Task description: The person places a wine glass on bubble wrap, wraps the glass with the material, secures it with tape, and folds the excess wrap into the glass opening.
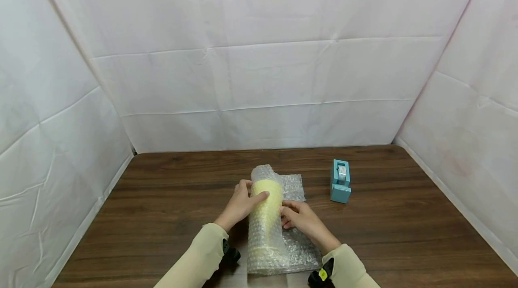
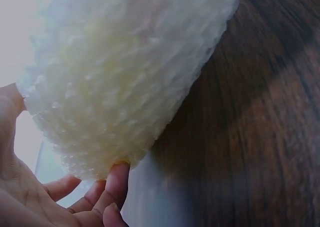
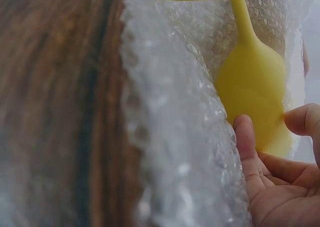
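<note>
A yellow goblet (image 1: pixel 272 188) lies on its side, its bowl toward the back, partly rolled in clear bubble wrap (image 1: pixel 265 264). My left hand (image 1: pixel 239 206) holds the wrapped bowl, thumb on top and fingers down the left side. Through the left wrist view, fingertips of that hand (image 2: pixel 87 204) press the wrap's bubbly end. On the goblet's right side, my right hand (image 1: pixel 301 221) has its fingers bent against the bowl. The right wrist view has its thumb and fingers holding the bowl of the goblet (image 3: pixel 252 79), below the stem and base; wrap hides part of these fingers.
A teal tape dispenser (image 1: pixel 341 182) with a roll of clear tape stands to the right. Loose wrap spreads right of the goblet over the dark wooden table (image 1: pixel 178 216). White cloth walls (image 1: pixel 259 76) enclose the back and sides.
</note>
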`<state>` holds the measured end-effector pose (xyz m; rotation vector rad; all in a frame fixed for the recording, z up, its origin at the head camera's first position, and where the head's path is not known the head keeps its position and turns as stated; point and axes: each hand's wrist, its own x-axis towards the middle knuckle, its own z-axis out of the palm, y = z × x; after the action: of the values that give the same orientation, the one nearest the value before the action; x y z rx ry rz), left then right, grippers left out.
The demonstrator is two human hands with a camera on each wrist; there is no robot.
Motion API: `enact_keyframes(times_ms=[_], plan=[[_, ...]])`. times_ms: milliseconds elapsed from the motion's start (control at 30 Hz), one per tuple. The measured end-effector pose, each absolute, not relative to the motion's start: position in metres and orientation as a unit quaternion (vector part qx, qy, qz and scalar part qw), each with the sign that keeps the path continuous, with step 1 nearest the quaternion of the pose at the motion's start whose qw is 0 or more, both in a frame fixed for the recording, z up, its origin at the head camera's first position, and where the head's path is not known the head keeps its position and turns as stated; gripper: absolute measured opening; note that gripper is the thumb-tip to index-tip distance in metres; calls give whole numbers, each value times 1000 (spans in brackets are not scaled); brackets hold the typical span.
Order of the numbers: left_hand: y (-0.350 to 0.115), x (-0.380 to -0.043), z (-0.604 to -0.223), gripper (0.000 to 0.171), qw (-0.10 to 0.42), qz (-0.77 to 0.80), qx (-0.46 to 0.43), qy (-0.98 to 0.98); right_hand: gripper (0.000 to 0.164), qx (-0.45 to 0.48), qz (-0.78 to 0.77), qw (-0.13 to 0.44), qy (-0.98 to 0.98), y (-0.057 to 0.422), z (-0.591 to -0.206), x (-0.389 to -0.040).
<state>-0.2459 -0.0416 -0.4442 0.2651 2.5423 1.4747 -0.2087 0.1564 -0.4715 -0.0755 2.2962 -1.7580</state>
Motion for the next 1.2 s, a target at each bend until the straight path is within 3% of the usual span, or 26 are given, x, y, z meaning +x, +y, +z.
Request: enact_keyframes(times_ms=[300,667,1200], plan=[[-37,-245,-445,73,84,490,84,864,60,-25,-603,112,789,157,-472,-207],[-32,-245,-444,74,79,486,80,867,52,-14,-619,37,785,156,-469,-202],[-32,-243,-446,77,82,497,110,857,36,-13,-602,32,798,164,-473,-203]])
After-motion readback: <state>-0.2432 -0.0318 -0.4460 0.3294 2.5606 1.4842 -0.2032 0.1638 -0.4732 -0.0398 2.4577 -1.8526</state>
